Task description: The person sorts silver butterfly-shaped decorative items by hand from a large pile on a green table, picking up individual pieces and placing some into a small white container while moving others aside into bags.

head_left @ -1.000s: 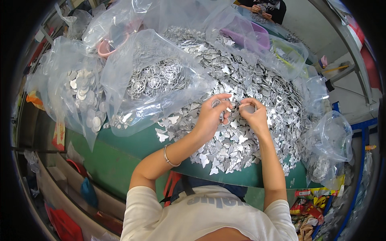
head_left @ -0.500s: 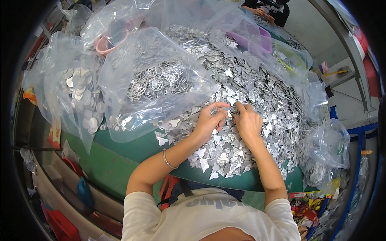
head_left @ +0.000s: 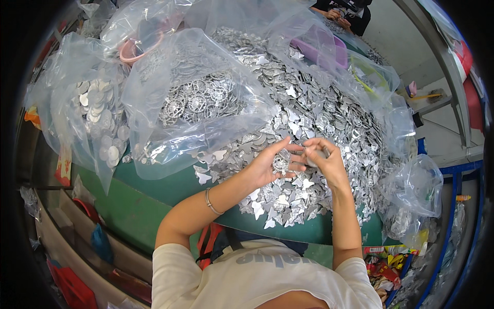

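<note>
My left hand [head_left: 265, 167] is turned palm up above a heap of flat silver metal pieces [head_left: 329, 110], many of them butterfly-shaped. In its palm lies a round openwork silver metal piece [head_left: 281, 162], partly framed by the fingers. Right beside it, my right hand [head_left: 329, 162] is closed, thumb and fingers bent round a smooth greyish metal piece [head_left: 313, 158]. Its outline is partly hidden by the fingers. The fingertips of both hands nearly meet.
Clear plastic bags hold round openwork metal pieces [head_left: 198, 100] and plain discs [head_left: 103, 116] on the green table [head_left: 139, 180]. A pink basket [head_left: 135, 51] and a purple basket [head_left: 329, 51] stand behind. Another person [head_left: 350, 13] sits at the far right.
Both hands have lifted off the heap toward me. The left palm has turned up with the openwork piece showing in it, and the right hand now shows a greyish piece in its fingers.
</note>
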Motion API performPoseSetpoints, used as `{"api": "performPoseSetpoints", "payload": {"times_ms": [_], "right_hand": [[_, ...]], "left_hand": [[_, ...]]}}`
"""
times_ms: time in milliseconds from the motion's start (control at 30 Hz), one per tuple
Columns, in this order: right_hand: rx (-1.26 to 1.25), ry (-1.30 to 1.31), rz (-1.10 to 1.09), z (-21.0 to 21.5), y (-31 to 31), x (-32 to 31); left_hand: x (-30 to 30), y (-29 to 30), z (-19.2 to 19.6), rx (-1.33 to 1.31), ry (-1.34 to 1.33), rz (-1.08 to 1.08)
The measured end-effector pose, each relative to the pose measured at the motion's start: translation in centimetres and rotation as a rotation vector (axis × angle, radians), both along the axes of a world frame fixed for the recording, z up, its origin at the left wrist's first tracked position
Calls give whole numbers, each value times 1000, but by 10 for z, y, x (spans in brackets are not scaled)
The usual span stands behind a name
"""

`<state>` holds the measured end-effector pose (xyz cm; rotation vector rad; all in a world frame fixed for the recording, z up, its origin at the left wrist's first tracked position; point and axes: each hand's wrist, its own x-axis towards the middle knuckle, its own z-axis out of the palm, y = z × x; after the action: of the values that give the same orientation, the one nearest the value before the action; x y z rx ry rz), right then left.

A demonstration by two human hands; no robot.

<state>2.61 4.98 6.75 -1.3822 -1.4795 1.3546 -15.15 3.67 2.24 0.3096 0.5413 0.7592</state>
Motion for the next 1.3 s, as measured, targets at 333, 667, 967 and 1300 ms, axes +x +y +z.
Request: {"api": "performPoseSetpoints", "payload": {"times_ms": [333, 667, 967, 1300], "right_hand": [[-558, 1119, -241, -26, 22, 23], [-624, 1579, -158, -32, -14, 12], [-665, 1507, -351, -43, -66, 30], [-508, 1630, -340, -24, -108, 50]], "left_hand": [[0, 2, -26, -12, -180, 4], [8, -7, -14, 216, -83, -103], [4, -7, 10, 1246, 856, 832], [-79, 23, 58, 1201, 2253, 871]]}}
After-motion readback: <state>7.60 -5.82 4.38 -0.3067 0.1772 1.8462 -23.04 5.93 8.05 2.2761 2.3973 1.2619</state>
